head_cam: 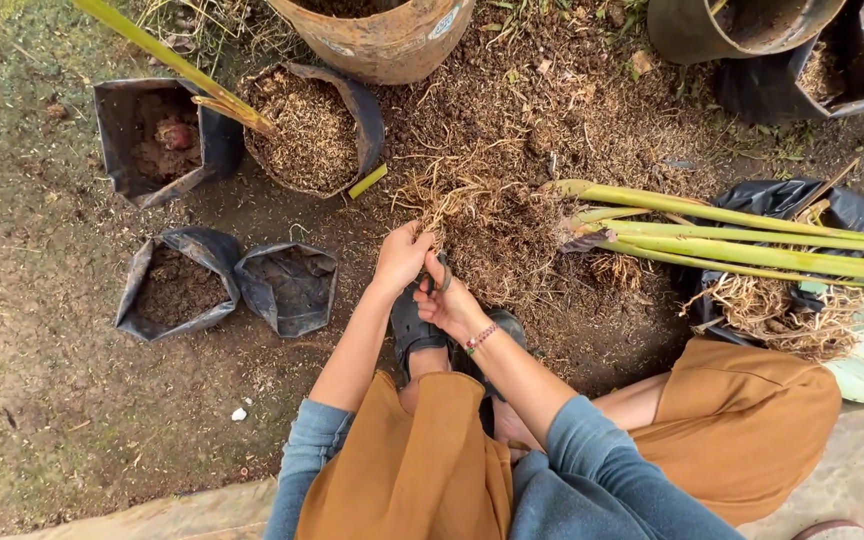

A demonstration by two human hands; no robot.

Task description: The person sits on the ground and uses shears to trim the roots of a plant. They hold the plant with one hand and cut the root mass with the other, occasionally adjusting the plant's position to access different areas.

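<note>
Head view: root clump (497,225) touching left hand (402,256) grip.

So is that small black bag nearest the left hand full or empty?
Empty, as far as it shows. The small black bag gapes open with only dark lining visible inside, while the bag beside it holds soil.

Left hand (402,257) fingers curled shut, arm stretched forward; right hand (449,303) just beside it, fingers bent, wrist cocked.
</note>
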